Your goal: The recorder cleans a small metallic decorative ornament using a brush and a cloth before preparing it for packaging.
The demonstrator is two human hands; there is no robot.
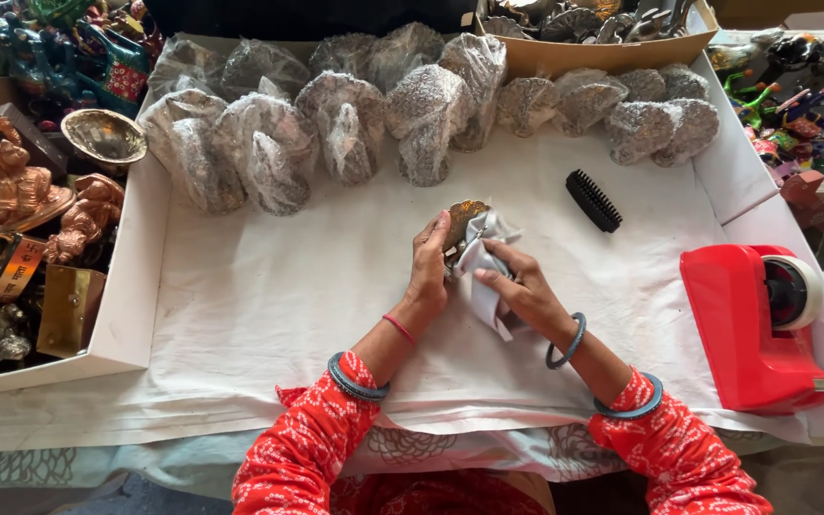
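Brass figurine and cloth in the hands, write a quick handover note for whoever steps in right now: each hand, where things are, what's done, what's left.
Left hand: grips the small brass figurine upright over the white sheet.
Right hand: presses a white cloth against the figurine.
Nearby: black brush lies on the sheet to the right; red tape dispenser sits further right.
Done: a row of plastic-wrapped figurines lines the far edge of the sheet.
Left: the figurine in hand is unwrapped; bare copper-coloured statues stand in the box on the left.
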